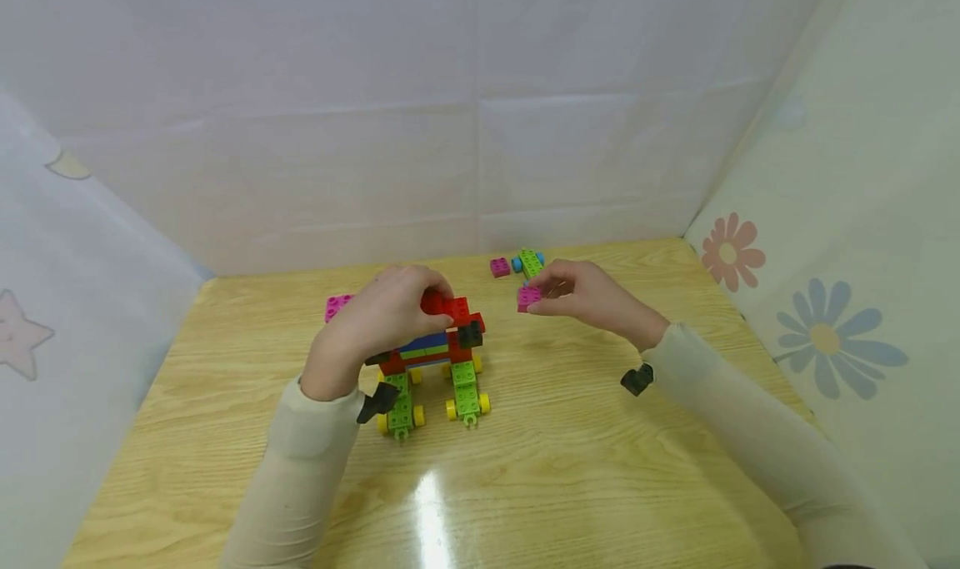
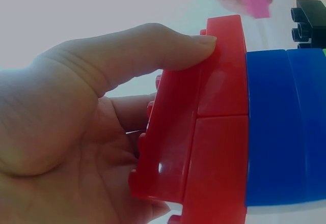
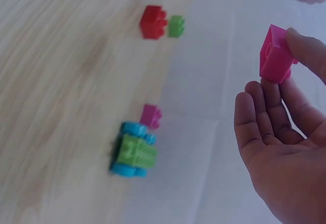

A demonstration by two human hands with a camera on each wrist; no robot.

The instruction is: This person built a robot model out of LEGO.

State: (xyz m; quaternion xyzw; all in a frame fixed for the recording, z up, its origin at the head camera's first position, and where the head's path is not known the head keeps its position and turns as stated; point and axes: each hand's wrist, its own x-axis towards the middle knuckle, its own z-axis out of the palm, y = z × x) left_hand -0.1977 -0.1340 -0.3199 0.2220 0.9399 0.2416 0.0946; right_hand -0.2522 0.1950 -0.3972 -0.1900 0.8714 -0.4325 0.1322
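Note:
My left hand (image 1: 386,311) grips the red top bricks (image 2: 219,107) of a brick build, thumb on the near face and fingers behind. Under the red layer lie blue bricks (image 2: 280,127), with black bricks (image 1: 470,334) jutting from the ends. The build stands on two green wheeled bases (image 1: 466,390) with yellow wheels. To its right, my right hand (image 1: 588,296) pinches a pink brick (image 3: 276,56) between thumb and index finger, up off the table. The other fingers of that hand are loosely bent below the brick.
Behind the right hand stands a green wheeled base (image 3: 135,150) with blue wheels, beside a small pink brick (image 1: 500,267). More pink bricks (image 1: 337,305) lie left of the build. A red brick (image 3: 153,22) and a green brick (image 3: 176,26) sit near the table's back edge.

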